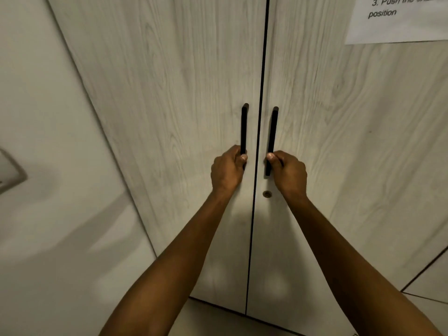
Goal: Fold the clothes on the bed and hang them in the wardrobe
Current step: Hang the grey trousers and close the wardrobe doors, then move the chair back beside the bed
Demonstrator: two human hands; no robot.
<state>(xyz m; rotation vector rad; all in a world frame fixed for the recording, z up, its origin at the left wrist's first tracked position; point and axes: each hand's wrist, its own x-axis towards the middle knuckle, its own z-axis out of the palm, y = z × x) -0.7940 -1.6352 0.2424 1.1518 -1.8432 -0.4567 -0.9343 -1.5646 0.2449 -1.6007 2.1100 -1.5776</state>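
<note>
A wardrobe with two pale wood-grain doors fills the view, the left door (169, 117) and the right door (339, 141) meeting at a dark centre seam. Both doors are closed. Each carries a black vertical bar handle. My left hand (228, 169) is wrapped around the lower part of the left handle (244, 127). My right hand (288, 173) grips the lower part of the right handle (273, 132). No clothes or bed are in view.
A small round keyhole (267, 194) sits below the right handle. A white printed sheet (400, 20) is stuck on the right door at top right. A plain pale wall (48, 166) runs along the left. A strip of floor (218, 321) shows below.
</note>
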